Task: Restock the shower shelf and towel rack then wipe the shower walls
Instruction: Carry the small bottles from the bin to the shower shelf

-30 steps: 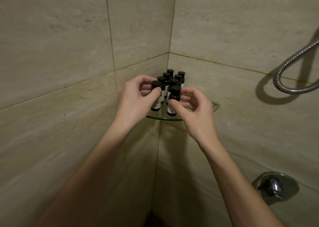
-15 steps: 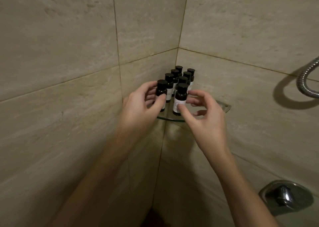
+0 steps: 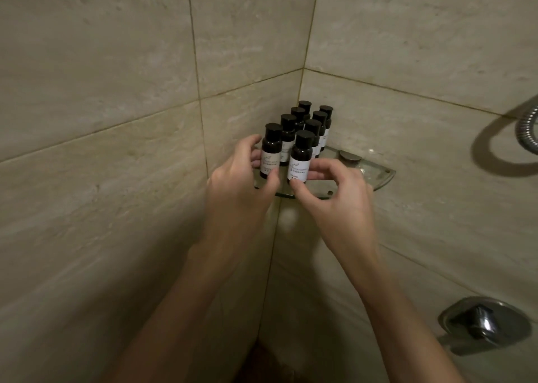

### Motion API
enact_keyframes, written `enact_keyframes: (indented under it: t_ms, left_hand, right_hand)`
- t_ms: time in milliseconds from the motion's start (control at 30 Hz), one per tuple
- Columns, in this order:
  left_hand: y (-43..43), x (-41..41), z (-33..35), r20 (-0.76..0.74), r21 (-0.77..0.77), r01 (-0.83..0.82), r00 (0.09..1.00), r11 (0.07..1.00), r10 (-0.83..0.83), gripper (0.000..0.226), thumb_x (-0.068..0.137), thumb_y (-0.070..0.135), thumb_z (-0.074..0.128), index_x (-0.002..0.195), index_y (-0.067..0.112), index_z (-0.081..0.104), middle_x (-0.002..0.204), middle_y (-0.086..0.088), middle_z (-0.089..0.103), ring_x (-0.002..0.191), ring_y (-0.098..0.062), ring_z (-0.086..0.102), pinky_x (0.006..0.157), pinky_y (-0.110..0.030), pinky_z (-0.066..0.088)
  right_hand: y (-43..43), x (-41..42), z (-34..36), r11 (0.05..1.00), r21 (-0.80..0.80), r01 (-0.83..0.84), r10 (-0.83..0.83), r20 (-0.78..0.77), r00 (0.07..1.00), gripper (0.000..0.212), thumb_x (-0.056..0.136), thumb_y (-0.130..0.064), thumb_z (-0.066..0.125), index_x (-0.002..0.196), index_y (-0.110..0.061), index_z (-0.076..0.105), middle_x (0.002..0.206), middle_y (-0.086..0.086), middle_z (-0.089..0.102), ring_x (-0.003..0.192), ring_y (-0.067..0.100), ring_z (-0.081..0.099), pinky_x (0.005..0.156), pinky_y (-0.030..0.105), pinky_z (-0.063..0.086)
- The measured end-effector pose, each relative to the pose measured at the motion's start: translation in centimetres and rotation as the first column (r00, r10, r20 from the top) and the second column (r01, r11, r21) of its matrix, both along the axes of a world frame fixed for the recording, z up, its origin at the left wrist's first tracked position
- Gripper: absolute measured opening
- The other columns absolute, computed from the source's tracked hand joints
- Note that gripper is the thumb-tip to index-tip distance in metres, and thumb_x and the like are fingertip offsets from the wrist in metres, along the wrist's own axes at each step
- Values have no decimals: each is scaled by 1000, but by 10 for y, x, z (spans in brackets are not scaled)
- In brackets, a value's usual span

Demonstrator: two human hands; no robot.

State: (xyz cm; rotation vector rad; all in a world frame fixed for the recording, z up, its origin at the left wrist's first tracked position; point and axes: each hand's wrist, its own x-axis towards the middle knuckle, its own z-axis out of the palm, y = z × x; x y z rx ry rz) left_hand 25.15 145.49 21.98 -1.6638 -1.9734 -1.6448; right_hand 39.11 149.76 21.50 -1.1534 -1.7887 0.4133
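Note:
A glass corner shelf [image 3: 375,176] is fixed where two beige tiled walls meet. Several small dark bottles with black caps and white labels stand on it in two rows. My left hand [image 3: 241,187] curls round the front left bottle [image 3: 271,150], thumb on its label and fingers behind it. My right hand [image 3: 334,199] pinches the front right bottle [image 3: 301,157] low on its label, between thumb and fingers. Both front bottles stand upright near the shelf's front edge. The rear bottles [image 3: 316,120] fill the corner behind them.
A metal shower hose [image 3: 527,126] loops on the right wall. A chrome mixer handle [image 3: 483,323] sticks out of the same wall at lower right. The right part of the shelf holds only its round metal bracket [image 3: 350,155].
Both hands have slid down from the caps to the lower labels of the two front bottles. The camera has shifted left, so the shelf sits more to the right in view.

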Motion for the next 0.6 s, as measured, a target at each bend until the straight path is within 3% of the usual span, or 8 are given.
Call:
enact_keyframes:
  t_ms: [300, 433, 533, 600]
  left_hand:
    - [1, 0, -3, -14, -1, -15, 1000, 1000, 15, 52, 87, 27, 74, 134, 19, 54, 112, 14, 72, 100, 1, 65, 83, -17, 48]
    - [-2, 2, -5, 53, 10, 15, 998, 1000, -15, 64, 88, 27, 73, 144, 16, 44, 129, 10, 66, 115, 1, 62, 93, -19, 48]
    - [-13, 4, -22, 147, 94, 65, 986, 993, -78, 62, 92, 20, 69, 146, 12, 41, 141, 2, 57, 129, -5, 54, 107, -31, 47]
    - [-24, 4, -46, 118, 160, 18, 992, 987, -37, 54, 93, 12, 67, 143, 8, 45, 143, -6, 53, 134, -14, 50, 111, -39, 44]
  right_hand:
    - [-9, -3, 3, 998, 1, 55, -55, 15, 998, 32, 84, -52, 70, 110, -34, 72, 96, -24, 69, 107, 6, 54, 98, 46, 43]
    - [-10, -1, 2, 999, 2, 44, -44, 17, 999, 31, 86, -49, 70, 113, -34, 72, 99, -25, 68, 108, 5, 53, 97, 44, 43]
    - [-15, 9, -13, 995, 98, 5, 6, -117, 993, 26, 90, -29, 71, 115, -25, 73, 105, -19, 69, 109, 6, 59, 97, 42, 50]
    - [-22, 25, -30, 975, 221, 25, 21, -204, 979, 21, 92, -10, 69, 112, -11, 73, 105, -5, 72, 107, 12, 65, 95, 36, 53]
